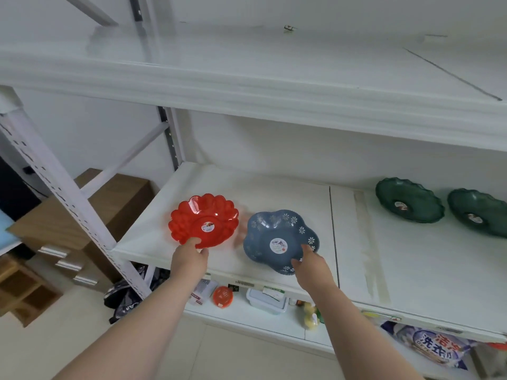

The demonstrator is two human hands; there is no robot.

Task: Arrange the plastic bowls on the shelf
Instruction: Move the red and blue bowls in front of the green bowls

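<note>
1. Gripping the near rim of the red bowl [203, 220], the left hand [189, 260] had its thumb on top of the rim and its fingers underneath.
2. That red bowl, scalloped like a flower with a round sticker in its middle, sat at the left end of the middle shelf [274, 193], near the front edge.
3. The right hand [311, 267] grasped the blue bowl [279, 241] by its near right edge, thumb inside the rim.
4. The blue bowl, lobed, dotted with white flowers and also stickered, lay just beside the red one on its right, apart from it by a narrow gap.
5. Two dark green bowls [410, 200] [478, 212] stood well apart from these, at the right end of the same shelf, close beside each other.
6. The top shelf [247, 86] above was white.
7. On the lower shelf [247, 316] were a small round orange container [223, 297] and a pale lidded box [266, 301].
8. A brown cabinet [90, 215] stood on the floor to the left of the rack.
</note>
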